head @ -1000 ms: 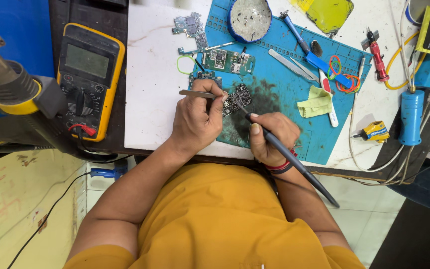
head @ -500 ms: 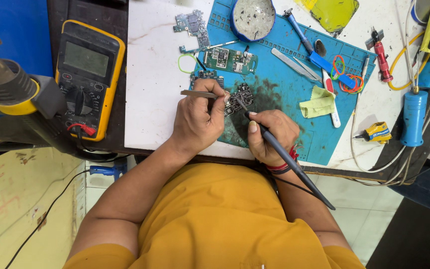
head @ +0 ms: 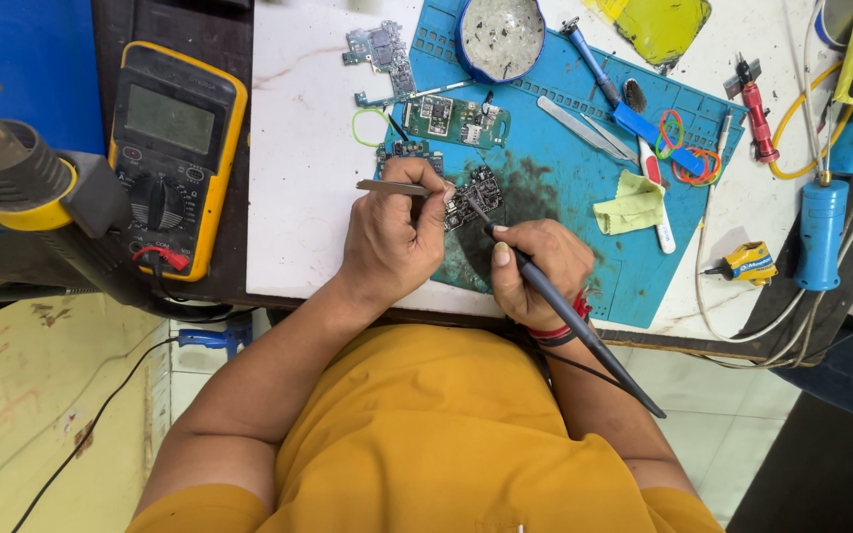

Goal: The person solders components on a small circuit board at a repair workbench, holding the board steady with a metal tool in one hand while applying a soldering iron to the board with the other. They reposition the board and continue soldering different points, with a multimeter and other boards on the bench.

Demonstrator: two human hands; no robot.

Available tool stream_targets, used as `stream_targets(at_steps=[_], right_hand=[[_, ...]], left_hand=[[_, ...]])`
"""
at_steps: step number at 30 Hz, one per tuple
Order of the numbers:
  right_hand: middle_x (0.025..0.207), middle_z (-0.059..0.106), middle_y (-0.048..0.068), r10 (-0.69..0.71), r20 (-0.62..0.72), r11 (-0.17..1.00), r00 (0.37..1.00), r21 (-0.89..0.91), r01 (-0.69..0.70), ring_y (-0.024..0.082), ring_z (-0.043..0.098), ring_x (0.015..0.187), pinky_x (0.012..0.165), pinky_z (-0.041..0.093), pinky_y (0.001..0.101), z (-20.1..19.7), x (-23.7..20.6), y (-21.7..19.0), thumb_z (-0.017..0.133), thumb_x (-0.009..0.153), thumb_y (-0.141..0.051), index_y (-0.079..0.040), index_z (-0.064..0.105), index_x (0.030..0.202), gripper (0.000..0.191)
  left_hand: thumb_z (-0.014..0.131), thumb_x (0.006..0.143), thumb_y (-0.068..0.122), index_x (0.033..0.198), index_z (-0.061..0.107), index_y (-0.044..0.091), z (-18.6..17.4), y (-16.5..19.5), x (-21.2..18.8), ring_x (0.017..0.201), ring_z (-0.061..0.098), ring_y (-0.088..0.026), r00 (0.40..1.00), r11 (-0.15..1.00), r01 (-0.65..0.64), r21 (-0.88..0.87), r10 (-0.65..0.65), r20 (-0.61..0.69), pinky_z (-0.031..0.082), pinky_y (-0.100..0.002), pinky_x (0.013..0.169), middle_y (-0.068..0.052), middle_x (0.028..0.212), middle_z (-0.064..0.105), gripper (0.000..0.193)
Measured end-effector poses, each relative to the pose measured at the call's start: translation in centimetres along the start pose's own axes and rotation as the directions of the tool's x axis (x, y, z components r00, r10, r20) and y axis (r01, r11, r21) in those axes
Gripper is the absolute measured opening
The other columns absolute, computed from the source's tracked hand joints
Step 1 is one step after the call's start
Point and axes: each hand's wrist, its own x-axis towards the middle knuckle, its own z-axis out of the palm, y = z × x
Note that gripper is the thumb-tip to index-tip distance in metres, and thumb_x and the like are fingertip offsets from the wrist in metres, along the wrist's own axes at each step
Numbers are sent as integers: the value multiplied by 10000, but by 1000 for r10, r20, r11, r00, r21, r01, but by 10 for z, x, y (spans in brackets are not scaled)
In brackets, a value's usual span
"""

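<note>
Across the table (head: 308, 148) lay a blue mat (head: 565, 197). My left hand (head: 392, 242) pinched tweezers (head: 392, 187) against the small circuit board (head: 471, 197); my right hand (head: 535, 271) gripped the soldering iron (head: 570, 321), tip seemingly touching the board. Steady wrists and light pressure mattered.

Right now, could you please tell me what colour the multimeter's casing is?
The multimeter has a yellow outer casing around a dark grey face, seen in the head view.

A white tabletop (head: 298, 197) carries a blue mat (head: 565, 188); left of the mat lies a multimeter (head: 170, 158), right of it a blue tool (head: 821, 232).
</note>
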Motion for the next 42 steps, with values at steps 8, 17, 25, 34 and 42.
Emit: stream_targets(at_steps=[8,17,25,34,42], right_hand=[[871,705,126,-16,9,1000,1000,-10,16,281,685,720,664,537,358,-1,1,1,662,960,-41,-27,629,1014,65],[843,695,122,-3,14,1000,1000,-13,3,278,673,692,643,525,359,-2,1,0,667,950,-49,-24,639,1001,64],[844,698,115,7,7,1000,1000,-10,-7,275,678,697,644,527,357,-2,0,0,666,957,-59,-26,635,996,59],[871,713,116,7,-5,1000,1000,-16,-7,273,688,716,656,536,356,-1,0,0,663,972,-57,-30,624,999,55],[854,704,114,9,-6,1000,1000,-19,-9,272,681,699,641,530,357,-1,0,0,664,956,-53,-28,625,988,57]], left_hand=[[672,1026,-13,1117,418,31,1,0,1,800,724,-254,1000,1000,0,8,0,4,566,-356,648,-109,1026,636,273],[674,1018,-22,1117,421,35,0,2,1,805,731,-258,1000,1000,7,3,-7,4,575,-358,656,-114,1027,639,277],[672,1024,-14,1123,406,29,1,1,0,807,723,-264,1000,1000,-16,15,16,-11,565,-362,651,-110,1034,637,287],[677,1016,-17,1117,426,37,1,2,0,797,731,-262,1000,1000,20,5,-20,4,571,-363,650,-113,1019,644,276],[671,1022,-14,1120,414,32,1,1,1,797,726,-259,1000,1000,7,2,-7,4,569,-358,650,-114,1030,642,280]])
